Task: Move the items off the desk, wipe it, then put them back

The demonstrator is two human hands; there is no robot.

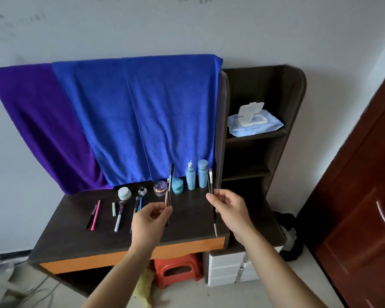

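While each hand pinches a slim stick upright above the desk, the left hand holding a black pencil and the right hand a silver-tipped brush, jars, bottles and brushes line the top (clearing or restoring, I can't tell); wipes wait shelved.

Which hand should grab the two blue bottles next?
Probably the right hand. It hangs nearer the two blue bottles at the desk's back right. The left hand sits farther left, nearer the brushes. Both hands already hold slim pencils, so the right must first put its own down.
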